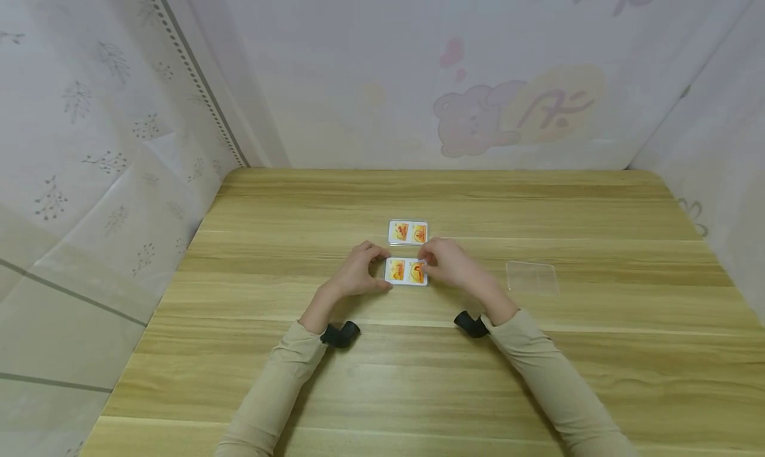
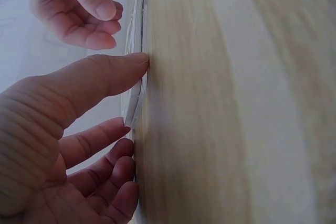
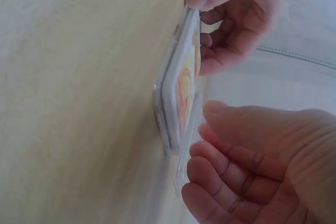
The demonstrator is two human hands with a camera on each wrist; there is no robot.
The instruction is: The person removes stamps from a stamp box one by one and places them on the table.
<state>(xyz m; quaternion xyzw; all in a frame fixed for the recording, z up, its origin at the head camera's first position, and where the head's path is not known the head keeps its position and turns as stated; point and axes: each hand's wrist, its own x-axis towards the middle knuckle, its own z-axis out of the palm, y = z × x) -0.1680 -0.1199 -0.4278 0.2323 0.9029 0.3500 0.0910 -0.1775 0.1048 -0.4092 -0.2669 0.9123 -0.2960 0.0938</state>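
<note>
In the head view, a flat white card (image 1: pixel 406 272) with two orange-and-yellow pictures lies on the table in a thin clear plastic tray. My left hand (image 1: pixel 361 271) holds it at the left end, thumb on the near edge and a finger on the far edge. The left wrist view shows this thumb (image 2: pixel 113 74) against the tray's side. Close beside the card's right end is my right hand (image 1: pixel 449 263), overlapping its corner in the head view. The right wrist view shows its fingers (image 3: pixel 220 166) loosely bent, with nothing between them and the thumb.
A second picture card (image 1: pixel 408 232) in a clear case lies just beyond the first. To the right of my right hand, a clear plastic cover (image 1: pixel 532 277) rests on the wooden table (image 1: pixel 597 218). Printed cloth (image 1: pixel 335 58) hangs behind and at both sides.
</note>
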